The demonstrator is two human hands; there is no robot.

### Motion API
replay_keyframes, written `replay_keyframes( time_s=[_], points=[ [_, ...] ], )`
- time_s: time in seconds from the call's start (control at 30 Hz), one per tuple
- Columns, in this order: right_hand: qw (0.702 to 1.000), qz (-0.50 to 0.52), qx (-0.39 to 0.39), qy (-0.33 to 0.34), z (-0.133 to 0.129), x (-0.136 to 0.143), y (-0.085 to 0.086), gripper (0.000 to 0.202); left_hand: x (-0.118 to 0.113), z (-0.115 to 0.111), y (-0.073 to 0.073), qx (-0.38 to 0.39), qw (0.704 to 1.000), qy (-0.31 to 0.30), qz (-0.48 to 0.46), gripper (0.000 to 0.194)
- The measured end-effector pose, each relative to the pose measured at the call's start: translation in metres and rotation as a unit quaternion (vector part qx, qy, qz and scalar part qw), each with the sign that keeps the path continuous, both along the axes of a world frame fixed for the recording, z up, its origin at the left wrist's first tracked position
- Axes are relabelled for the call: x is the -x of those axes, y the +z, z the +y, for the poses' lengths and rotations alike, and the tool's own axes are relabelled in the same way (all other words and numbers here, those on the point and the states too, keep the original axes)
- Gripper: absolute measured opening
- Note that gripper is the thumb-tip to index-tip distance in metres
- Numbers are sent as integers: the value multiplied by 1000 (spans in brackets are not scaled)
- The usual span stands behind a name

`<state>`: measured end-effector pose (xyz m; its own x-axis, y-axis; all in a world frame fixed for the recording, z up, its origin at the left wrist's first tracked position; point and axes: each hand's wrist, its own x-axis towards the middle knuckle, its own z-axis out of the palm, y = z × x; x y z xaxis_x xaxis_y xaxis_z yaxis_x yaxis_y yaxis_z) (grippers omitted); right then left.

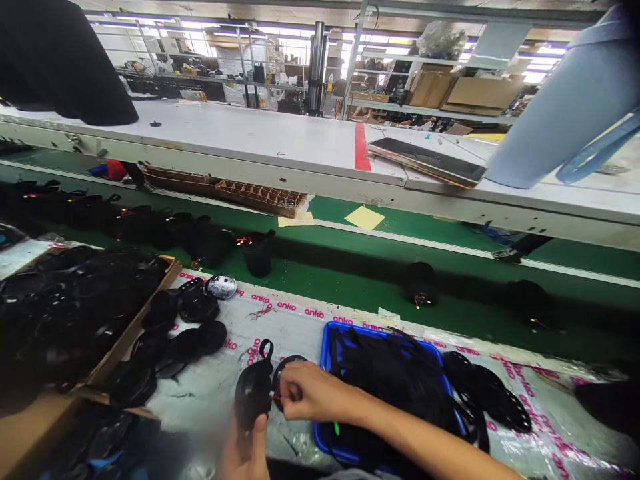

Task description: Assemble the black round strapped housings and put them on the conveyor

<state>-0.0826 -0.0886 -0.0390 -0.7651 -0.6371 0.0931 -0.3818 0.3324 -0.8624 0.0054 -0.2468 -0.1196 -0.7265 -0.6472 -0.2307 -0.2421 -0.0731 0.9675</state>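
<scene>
A long green conveyor belt [380, 280] runs across the middle, carrying dark housings such as a black cup-shaped part [259, 253] and a rounder one [419, 283], with a white shelf [240, 137] above it. Nearer, a cardboard box [120, 347] at the left holds a heap of black ring-shaped pieces, and more black discs [193, 327] lie loose on the plastic-covered bench beside it — one silvery disc [221, 286] among them. A blue tray [327, 433] full of black straps sits at the right. In front of the tray, the left hand [247, 453] grips a black housing [253, 393] from below, fingers closed round it. The right hand [307, 392] pinches something small and red at the housing's edge, fingertips closed; what it is cannot be made out.
</scene>
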Motion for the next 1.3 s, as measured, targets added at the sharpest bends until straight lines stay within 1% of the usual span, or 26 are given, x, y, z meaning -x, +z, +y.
replay_keyframes(
  time_s=[0.13, 0.2, 0.27, 0.4, 0.63, 0.7, 0.77, 0.83, 0.9, 0.97, 1.03, 1.2, 1.3],
  points=[
    [998, 9, -21, 52, 1, 6, -3, 54, 0, -6, -6, 9, 1000, -5, -27, 74],
    [997, 19, -37, 66, 0, 8, -4, 53, -1, -7, -7, 10, 1000, -9, -18, 73],
    [995, 33, -58, 78, -2, 11, -5, 54, -2, -6, -7, 28, 999, -7, -14, 71],
    [987, 69, -106, 95, -3, 12, -3, 50, -6, -2, -3, 66, 998, -1, -16, 66],
    [960, 150, -214, 101, -5, 4, 13, 32, -8, -4, 1, 81, 996, -19, -8, 67],
    [952, 169, -235, 102, -8, 2, 15, 25, -8, -3, 5, 82, 996, -26, -11, 67],
    [947, 182, -245, 102, -10, 1, 15, 21, -7, 0, 13, 94, 995, -37, -3, 68],
    [946, 189, -244, 99, -11, -1, 14, 19, -6, 4, 22, 115, 992, -53, 19, 66],
    [948, 189, -238, 91, -10, -3, 13, 19, -4, 8, 30, 132, 989, -53, 30, 63],
    [953, 182, -228, 74, -6, -5, 12, 20, -3, 10, 33, 132, 990, -43, 32, 60],
    [960, 170, -215, 49, -3, -6, 10, 23, -2, 9, 30, 122, 991, -37, 35, 61],
    [979, 127, -158, -6, -1, -10, 5, 35, -4, -3, 10, 96, 995, -29, 2, 67],
    [989, 94, -109, -30, -3, -12, 2, 42, -5, -4, 5, 99, 995, -25, 10, 66]
  ],
)
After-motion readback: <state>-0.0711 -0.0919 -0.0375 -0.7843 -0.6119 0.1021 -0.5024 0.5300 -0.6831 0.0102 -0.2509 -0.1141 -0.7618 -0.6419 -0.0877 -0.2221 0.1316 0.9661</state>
